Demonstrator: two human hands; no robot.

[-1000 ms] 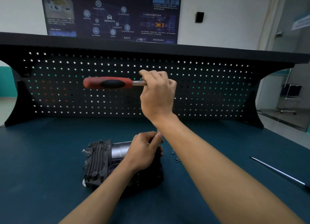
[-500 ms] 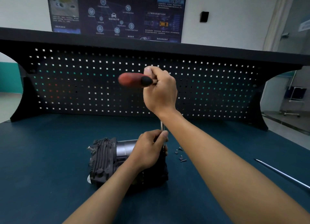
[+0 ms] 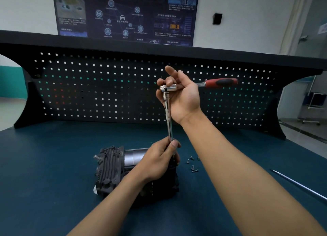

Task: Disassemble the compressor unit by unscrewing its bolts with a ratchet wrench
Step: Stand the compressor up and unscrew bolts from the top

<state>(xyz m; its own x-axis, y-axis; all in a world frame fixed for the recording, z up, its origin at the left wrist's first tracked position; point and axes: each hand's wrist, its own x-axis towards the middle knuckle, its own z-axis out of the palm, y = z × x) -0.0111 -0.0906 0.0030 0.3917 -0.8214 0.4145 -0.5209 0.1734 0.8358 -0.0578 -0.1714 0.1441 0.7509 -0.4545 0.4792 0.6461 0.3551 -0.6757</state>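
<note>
The black finned compressor unit with its silver cylinder lies on the blue-green bench. A ratchet wrench with a red and black handle stands over it on a long chrome extension bar. My right hand holds the ratchet head from behind, palm towards me, handle pointing right. My left hand is closed around the bar's lower end on top of the compressor, hiding the socket and the bolt under it.
Several loose bolts lie on the bench just right of the compressor. A long thin metal rod lies at the right edge. A black pegboard rises behind the bench.
The ratchet handle has swung from pointing left, round through the front, to pointing right. My right hand has turned palm towards me. My left hand has stayed on the bar.
</note>
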